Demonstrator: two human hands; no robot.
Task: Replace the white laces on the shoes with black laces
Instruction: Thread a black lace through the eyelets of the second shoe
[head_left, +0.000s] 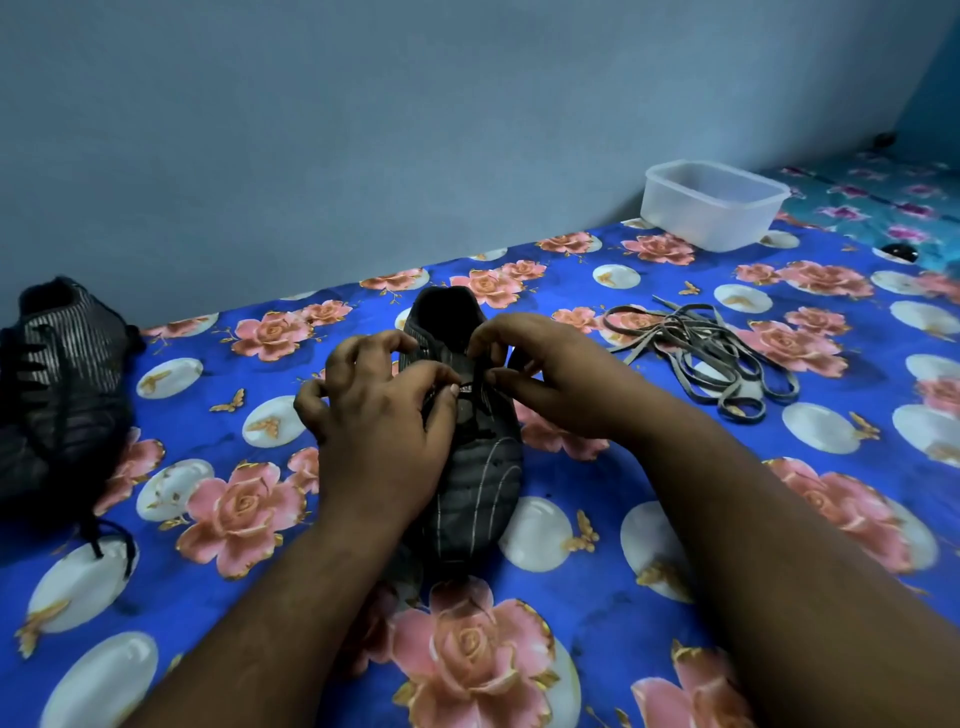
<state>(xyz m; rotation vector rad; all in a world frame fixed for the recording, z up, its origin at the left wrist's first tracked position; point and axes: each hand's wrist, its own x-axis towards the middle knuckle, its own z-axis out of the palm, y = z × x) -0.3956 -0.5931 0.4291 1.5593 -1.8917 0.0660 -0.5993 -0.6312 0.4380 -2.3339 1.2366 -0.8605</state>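
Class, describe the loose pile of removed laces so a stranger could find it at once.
Start at the clear plastic tub by the wall on the floral sheet. Nearer the camera, right of the shoe being laced, lies the loose pile of pale laces. It alone is a flat tangle, touched by neither hand.

Open bedsheet (649, 467) lies between middle shoe (478, 467) and lace pile (711, 353). Second shoe (62, 395) blocks left edge. Tub (714, 205) sits by wall (363, 130).

both hands (384, 415) (550, 379) pinch black lace (475, 387) over the dark shoe (478, 467).
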